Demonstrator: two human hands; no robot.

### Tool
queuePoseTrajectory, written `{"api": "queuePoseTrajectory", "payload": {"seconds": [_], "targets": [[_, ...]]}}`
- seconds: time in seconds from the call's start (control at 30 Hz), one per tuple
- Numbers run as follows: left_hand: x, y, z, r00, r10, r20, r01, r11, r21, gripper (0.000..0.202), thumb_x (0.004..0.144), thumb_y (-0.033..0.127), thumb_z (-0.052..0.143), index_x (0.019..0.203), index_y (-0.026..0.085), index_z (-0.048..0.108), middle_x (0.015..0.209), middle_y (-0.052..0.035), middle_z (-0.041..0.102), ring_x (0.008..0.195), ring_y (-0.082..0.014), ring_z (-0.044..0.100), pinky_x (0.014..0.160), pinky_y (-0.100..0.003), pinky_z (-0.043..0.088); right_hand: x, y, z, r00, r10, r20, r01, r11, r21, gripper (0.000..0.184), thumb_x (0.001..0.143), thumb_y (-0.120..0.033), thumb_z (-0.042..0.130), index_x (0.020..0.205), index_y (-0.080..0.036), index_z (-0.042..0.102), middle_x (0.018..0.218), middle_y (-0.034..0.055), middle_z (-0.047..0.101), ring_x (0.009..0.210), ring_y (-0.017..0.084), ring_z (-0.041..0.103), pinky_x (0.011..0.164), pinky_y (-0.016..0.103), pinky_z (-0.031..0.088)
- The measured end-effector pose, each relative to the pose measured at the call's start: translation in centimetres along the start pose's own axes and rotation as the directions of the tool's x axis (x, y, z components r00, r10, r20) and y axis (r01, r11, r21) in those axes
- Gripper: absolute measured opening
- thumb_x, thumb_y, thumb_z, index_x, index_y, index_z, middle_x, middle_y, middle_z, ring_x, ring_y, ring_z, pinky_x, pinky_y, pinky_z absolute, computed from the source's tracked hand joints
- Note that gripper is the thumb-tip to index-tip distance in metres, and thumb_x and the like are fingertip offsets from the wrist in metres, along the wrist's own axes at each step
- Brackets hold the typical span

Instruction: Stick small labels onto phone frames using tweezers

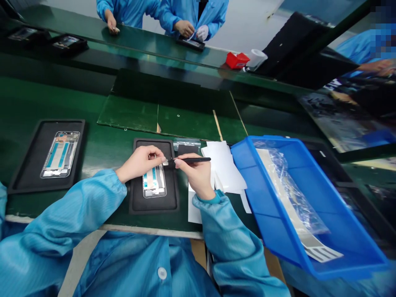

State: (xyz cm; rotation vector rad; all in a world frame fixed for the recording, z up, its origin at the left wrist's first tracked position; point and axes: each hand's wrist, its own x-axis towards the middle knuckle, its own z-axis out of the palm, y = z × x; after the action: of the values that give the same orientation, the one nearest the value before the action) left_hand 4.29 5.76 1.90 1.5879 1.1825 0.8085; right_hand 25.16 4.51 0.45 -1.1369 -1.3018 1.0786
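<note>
Counted left of the blue bin, itself one in number: black trays, two; phone frames, two, one per tray; black pen-like tool, one. White paper sheets: several, overlapping, exact number cannot be told. Far worktop: red box, one; white container, one. Upper left: further trays, two. Co-workers: opposite, two; upper right, one.

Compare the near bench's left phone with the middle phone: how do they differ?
Visibility: the left phone shows whole; the middle phone has its upper end hidden behind the left hand.
Angle: in the picture, the left phone's top leans right; the middle phone sits nearly straight.
Shared: each lies in a black tray with blue strips showing.
</note>
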Motion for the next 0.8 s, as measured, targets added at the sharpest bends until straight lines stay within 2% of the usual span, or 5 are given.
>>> {"api": "queuePoseTrajectory", "payload": {"seconds": [0.2,0.37,0.57,0.67,0.8], "targets": [[0.0,-1.2,-0.4,0.994,0.016,-0.104,-0.019,0.999,-0.035,0.021,0.084,0.033,0.067,0.095,0.016,0.072,0.09,-0.0037,0.071,0.076,-0.0142,0.061,0.069,-0.026,0.047,0.3,0.6,0.3,0.999,0.005,-0.047,-0.008,0.999,-0.051,0.023,0.072,-0.038,0.088,0.079,-0.021,0.074,0.062,0.0011,0.069,0.056,0.018,0.066,0.056,0.031,0.057],[-1.2,-2.0,-1.3,0.967,0.136,-0.215,-0.079,0.964,0.252,0.01,0.087,0.024,0.065,0.092,0.018,0.07,0.089,-0.002,0.068,0.078,-0.0142,0.06,0.072,-0.026,0.046,1.3,2.0,0.1,0.998,0.014,-0.068,-0.02,0.996,-0.084,0.024,0.071,-0.037,0.088,0.078,-0.019,0.075,0.066,0.0026,0.07,0.057,0.017,0.065,0.057,0.029,0.055],[-3.7,-2.9,-1.2,0.945,0.307,-0.113,-0.144,0.701,0.698,0.019,0.097,0.03,0.054,0.093,0.018,0.069,0.09,-0.004,0.067,0.085,-0.0189,0.059,0.08,-0.034,0.046,1.8,1.9,1.7,0.997,0.074,-0.038,-0.078,0.992,-0.102,0.025,0.072,-0.039,0.088,0.079,-0.018,0.075,0.065,0.0027,0.07,0.058,0.018,0.066,0.058,0.029,0.056],[-4.5,-3.0,-1.0,0.924,0.374,-0.077,-0.173,0.59,0.789,0.022,0.099,0.03,0.052,0.093,0.018,0.069,0.086,-0.0041,0.066,0.081,-0.0191,0.057,0.077,-0.035,0.044,1.5,1.4,2.7,0.992,0.116,-0.038,-0.119,0.989,-0.083,0.027,0.072,-0.041,0.086,0.079,-0.018,0.075,0.063,0.0027,0.069,0.057,0.019,0.066,0.056,0.03,0.057],[-4.6,-3.5,-1.3,0.89,0.454,-0.049,-0.212,0.507,0.835,0.017,0.097,0.025,0.054,0.092,0.018,0.07,0.081,-0.0035,0.065,0.077,-0.019,0.055,0.071,-0.035,0.042,1.4,1.8,3.3,0.986,0.158,-0.056,-0.16,0.987,-0.032,0.025,0.072,-0.039,0.086,0.078,-0.018,0.074,0.063,0.0016,0.07,0.056,0.017,0.066,0.056,0.029,0.057]]}}
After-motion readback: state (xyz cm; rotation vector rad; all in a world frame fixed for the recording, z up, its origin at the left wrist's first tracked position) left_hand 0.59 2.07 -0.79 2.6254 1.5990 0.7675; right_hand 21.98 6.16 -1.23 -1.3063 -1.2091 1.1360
